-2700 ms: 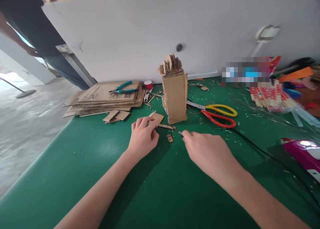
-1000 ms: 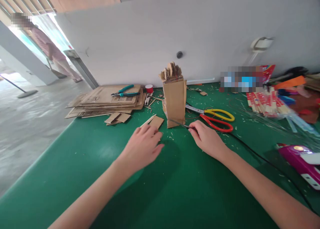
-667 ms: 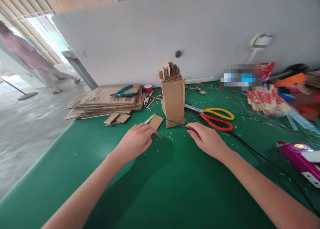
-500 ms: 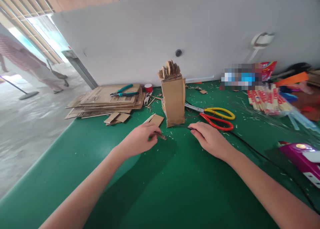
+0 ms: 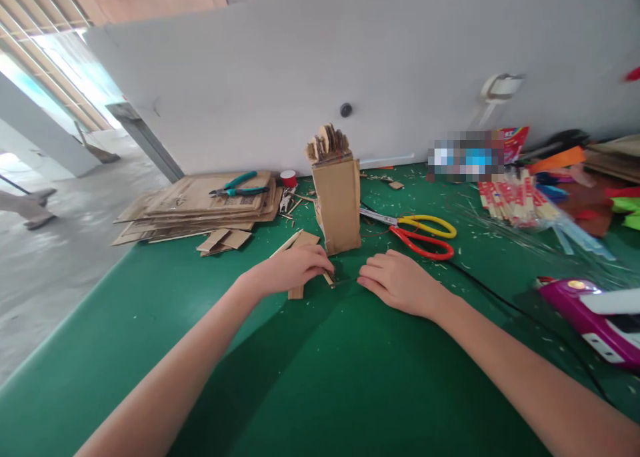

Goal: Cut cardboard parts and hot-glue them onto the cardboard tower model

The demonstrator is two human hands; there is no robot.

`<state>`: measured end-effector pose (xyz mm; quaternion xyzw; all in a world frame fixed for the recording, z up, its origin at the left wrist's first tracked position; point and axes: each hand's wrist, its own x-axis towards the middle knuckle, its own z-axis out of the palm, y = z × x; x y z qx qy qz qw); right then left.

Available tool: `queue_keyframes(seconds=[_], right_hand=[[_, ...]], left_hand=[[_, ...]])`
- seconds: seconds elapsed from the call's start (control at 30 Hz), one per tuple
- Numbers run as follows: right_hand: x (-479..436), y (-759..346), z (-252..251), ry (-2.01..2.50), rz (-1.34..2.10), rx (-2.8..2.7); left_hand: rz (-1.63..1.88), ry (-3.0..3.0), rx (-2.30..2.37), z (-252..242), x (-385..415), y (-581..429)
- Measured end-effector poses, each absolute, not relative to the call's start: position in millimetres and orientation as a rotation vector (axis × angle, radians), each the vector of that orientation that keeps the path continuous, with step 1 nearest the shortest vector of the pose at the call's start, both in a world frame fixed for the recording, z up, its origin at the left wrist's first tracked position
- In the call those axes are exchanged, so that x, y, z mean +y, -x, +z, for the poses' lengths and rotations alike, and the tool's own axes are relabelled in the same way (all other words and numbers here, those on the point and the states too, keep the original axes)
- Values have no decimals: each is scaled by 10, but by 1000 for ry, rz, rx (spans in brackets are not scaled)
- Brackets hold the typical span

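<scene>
On the surface (image 5: 350,377), the cardboard tower (image 5: 337,207) stands assembled at far middle while, just nearer, the left hand (image 5: 295,268) pinches a small strip (image 5: 329,279), seemingly unfinished, the right hand (image 5: 401,285) grips a thin tool (image 5: 346,282), and cardboard pieces (image 5: 296,292) lie loose.

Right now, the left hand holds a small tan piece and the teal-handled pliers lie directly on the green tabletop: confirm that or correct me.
The teal-handled pliers are placed wrongly: the head view shows them lying on the cardboard stack. The left hand does hold a small tan piece.
</scene>
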<state>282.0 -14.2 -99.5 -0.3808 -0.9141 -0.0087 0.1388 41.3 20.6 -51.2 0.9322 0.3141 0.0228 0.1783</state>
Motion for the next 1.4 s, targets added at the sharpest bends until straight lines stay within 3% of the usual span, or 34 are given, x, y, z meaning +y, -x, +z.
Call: queue_keyframes(seconds=[0.2,1.4], right_hand=[[-126,-2808,-1051,1094,-174,-2625],[-130,-2789,-1077,1133,-111,-2647]], left_hand=[[112,-2675,906,-596,206,-400],[135,-2765,855,-751,195,-379]])
